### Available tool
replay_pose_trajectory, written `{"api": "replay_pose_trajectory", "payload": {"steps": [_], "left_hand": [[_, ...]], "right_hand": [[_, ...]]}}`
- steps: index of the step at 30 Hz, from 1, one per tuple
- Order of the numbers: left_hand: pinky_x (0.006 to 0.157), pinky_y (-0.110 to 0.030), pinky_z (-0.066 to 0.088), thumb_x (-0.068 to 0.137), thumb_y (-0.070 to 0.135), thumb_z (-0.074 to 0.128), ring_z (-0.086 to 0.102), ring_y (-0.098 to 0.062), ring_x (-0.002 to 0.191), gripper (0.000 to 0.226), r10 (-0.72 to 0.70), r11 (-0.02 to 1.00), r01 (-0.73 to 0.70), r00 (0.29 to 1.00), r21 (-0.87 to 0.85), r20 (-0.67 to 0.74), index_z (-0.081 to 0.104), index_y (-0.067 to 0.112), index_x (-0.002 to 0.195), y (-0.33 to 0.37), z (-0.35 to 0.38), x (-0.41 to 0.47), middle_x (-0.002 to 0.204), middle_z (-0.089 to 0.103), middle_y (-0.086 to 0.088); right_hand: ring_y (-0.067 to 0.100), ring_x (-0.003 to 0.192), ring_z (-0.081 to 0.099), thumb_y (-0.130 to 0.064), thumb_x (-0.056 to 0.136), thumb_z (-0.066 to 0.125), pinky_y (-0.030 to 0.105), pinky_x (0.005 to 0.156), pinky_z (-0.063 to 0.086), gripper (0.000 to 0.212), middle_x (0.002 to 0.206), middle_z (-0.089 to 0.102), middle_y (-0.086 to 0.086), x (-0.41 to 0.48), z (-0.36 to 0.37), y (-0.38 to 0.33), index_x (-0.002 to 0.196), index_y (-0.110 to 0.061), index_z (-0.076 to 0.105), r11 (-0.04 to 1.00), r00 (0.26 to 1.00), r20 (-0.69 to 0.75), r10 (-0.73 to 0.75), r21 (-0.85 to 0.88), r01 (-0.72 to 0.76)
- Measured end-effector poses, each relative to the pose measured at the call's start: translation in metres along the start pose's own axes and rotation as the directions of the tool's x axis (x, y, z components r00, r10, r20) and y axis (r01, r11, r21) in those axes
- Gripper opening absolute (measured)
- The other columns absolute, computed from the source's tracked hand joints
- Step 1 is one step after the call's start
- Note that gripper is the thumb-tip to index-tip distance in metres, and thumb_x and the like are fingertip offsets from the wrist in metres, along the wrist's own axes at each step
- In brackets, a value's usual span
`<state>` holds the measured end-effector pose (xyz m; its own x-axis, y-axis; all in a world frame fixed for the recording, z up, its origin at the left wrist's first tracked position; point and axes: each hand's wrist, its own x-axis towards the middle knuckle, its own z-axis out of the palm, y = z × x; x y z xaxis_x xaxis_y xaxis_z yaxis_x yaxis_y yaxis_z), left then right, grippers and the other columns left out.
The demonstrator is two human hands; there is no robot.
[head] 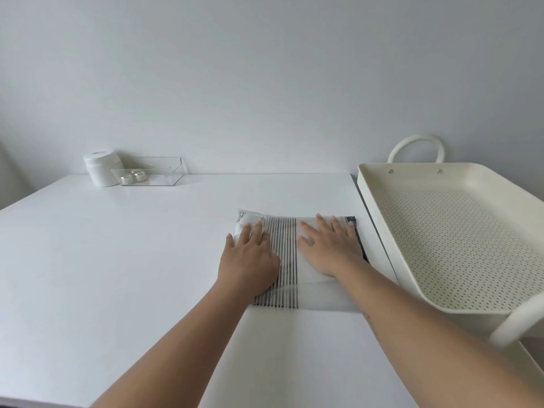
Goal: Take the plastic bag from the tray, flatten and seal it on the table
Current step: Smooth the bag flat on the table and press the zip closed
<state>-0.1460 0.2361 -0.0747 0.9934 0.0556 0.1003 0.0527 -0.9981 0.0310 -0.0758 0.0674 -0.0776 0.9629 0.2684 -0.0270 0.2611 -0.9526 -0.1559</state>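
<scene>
Nearest the camera: two bare forearms reaching forward over the white table (123, 245). Left hand (250, 257) palm-down, fingers spread, pressing flat on the left part of the plastic bag (287, 260); grip released, nothing clasped. Right hand (329, 248) likewise flat and splayed on the bag's right part, grip released, fingers pointing away toward the wall. Bag lying on the table near its right edge, just beside the tray (459, 240) but outside it; frosted plastic with a folded cloth inside, dark stripes showing between the two hands, a paler puffed corner under the left fingertips. Near edge of the bag clear and flat on the table, whether sealed cannot be told. Tray cream-coloured, perforated floor, looped handles at the far and near ends, standing off the table's right side. At the far left corner of the table, against the wall: a white jar (100, 169) touching a clear box (153, 172) with two small round things inside.
</scene>
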Motion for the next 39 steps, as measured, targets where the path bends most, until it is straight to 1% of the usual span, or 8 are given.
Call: {"api": "replay_pose_trajectory", "payload": {"steps": [5,9,12,19,26,32,35,39], "left_hand": [[0.120,-0.046,0.007,0.097,0.029,0.025,0.004,-0.019,0.149,0.054,0.005,0.972,0.001,1.000,-0.234,0.022,0.026,0.016,0.150,-0.004,-0.011,0.001,0.164,0.010,-0.002],[0.120,-0.045,0.010,0.097,0.025,0.027,0.011,-0.020,0.149,0.054,-0.057,0.971,0.035,0.994,-0.235,-0.089,0.027,0.017,0.151,-0.010,-0.016,-0.004,0.162,0.017,-0.003],[0.118,-0.049,0.009,0.099,0.036,0.022,0.007,-0.023,0.149,0.056,-0.087,0.978,0.086,0.996,-0.190,0.002,0.019,0.016,0.152,0.008,-0.005,-0.019,0.163,0.011,-0.006],[0.118,-0.052,0.009,0.092,0.058,0.013,0.008,-0.020,0.149,0.076,-0.100,0.995,0.098,0.993,-0.025,-0.064,0.019,0.013,0.152,0.004,0.005,-0.027,0.163,0.010,-0.005],[0.118,-0.053,0.004,0.091,0.061,0.014,0.003,-0.019,0.149,0.077,-0.061,0.998,0.061,0.998,0.001,-0.012,0.014,0.016,0.154,0.000,-0.003,-0.023,0.164,0.007,-0.004],[0.119,-0.052,0.003,0.097,0.037,0.027,0.004,-0.021,0.149,0.061,0.001,0.999,0.002,0.997,0.046,-0.081,0.017,0.012,0.152,0.013,-0.007,-0.021,0.163,0.010,-0.005],[0.118,-0.048,-0.001,0.096,0.045,0.023,0.007,-0.020,0.149,0.063,-0.057,0.987,0.053,0.998,-0.150,-0.021,0.019,0.016,0.152,0.041,0.006,-0.027,0.163,0.014,-0.004],[0.119,-0.038,-0.005,0.089,0.062,0.014,0.004,-0.014,0.149,0.077,-0.121,0.982,0.120,0.993,-0.147,-0.002,0.016,0.021,0.153,0.030,0.019,-0.026,0.163,0.011,0.002]], "right_hand": [[0.031,0.149,-0.006,-0.050,0.096,0.014,0.059,0.116,-0.009,0.058,0.164,-0.003,0.003,-0.004,-0.019,0.010,0.152,-0.037,0.005,0.980,0.984,0.009,0.176,-0.095,-0.174],[0.031,0.149,-0.001,-0.040,0.099,0.021,0.057,0.118,0.002,0.052,0.164,0.002,0.001,-0.028,-0.012,-0.022,0.150,-0.042,0.008,0.977,0.980,-0.093,-0.178,0.104,0.187],[0.028,0.150,0.000,-0.050,0.099,0.013,0.053,0.120,0.000,0.051,0.164,0.004,-0.003,-0.050,0.011,-0.034,0.149,-0.045,0.010,0.962,0.969,-0.003,-0.248,0.117,0.247],[0.020,0.149,-0.008,-0.071,0.085,0.001,0.050,0.117,-0.010,0.070,0.164,-0.005,-0.002,-0.053,0.012,0.006,0.149,-0.044,0.000,1.000,1.000,-0.015,-0.016,-0.002,0.016],[0.026,0.149,-0.010,-0.069,0.088,0.006,0.050,0.119,-0.006,0.073,0.163,-0.008,0.005,-0.064,-0.004,0.033,0.153,-0.034,0.002,0.990,0.990,-0.019,0.138,0.041,-0.137],[0.024,0.150,-0.008,-0.048,0.099,0.020,0.050,0.119,-0.002,0.057,0.164,-0.003,0.004,-0.060,-0.007,0.005,0.152,-0.031,0.008,0.988,0.984,-0.156,-0.089,0.111,0.107],[0.025,0.150,-0.007,-0.043,0.101,0.020,0.050,0.120,0.000,0.054,0.164,0.001,0.003,-0.048,-0.006,-0.007,0.152,-0.033,0.010,0.976,0.983,-0.069,-0.173,0.124,0.180],[0.021,0.150,-0.005,-0.056,0.096,0.017,0.050,0.119,-0.005,0.059,0.164,0.001,0.000,-0.044,0.004,0.002,0.151,-0.037,0.011,0.990,0.991,0.030,-0.132,0.059,0.130]]}}
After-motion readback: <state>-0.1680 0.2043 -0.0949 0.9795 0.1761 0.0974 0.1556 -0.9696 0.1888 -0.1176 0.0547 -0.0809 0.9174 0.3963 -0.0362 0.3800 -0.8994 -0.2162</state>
